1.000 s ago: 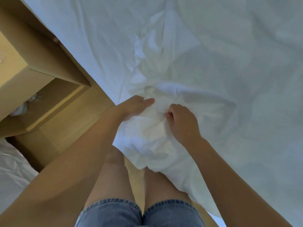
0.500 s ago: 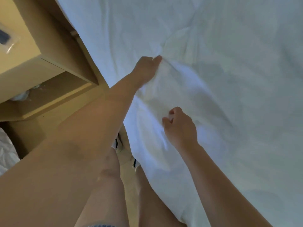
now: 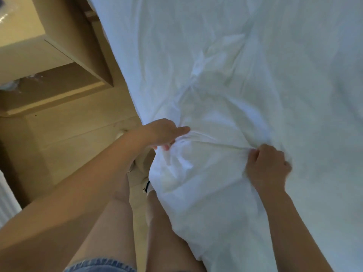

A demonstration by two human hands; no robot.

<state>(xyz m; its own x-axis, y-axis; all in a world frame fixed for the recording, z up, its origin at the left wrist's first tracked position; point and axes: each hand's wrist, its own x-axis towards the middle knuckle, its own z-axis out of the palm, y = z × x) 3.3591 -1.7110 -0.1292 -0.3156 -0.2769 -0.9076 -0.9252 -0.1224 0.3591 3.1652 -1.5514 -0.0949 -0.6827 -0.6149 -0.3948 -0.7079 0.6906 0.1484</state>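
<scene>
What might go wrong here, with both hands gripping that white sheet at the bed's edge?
The left hand and right hand grip the white sheet in bunched folds, so an uneven pull may leave creases. The sheet's edge hangs beside the shoe, so a step might trap it. The wooden nightstand stands close; an elbow might bump it.

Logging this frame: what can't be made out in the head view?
Head view: the left hand grips the white sheet; its fingertips are buried in the fold.
The right hand: seen from the back, its pinch on the sheet is hidden.
Whatever lies under the sheet: covered.
Clutter on the nightstand shelf: blurred, cut by the left edge.
</scene>
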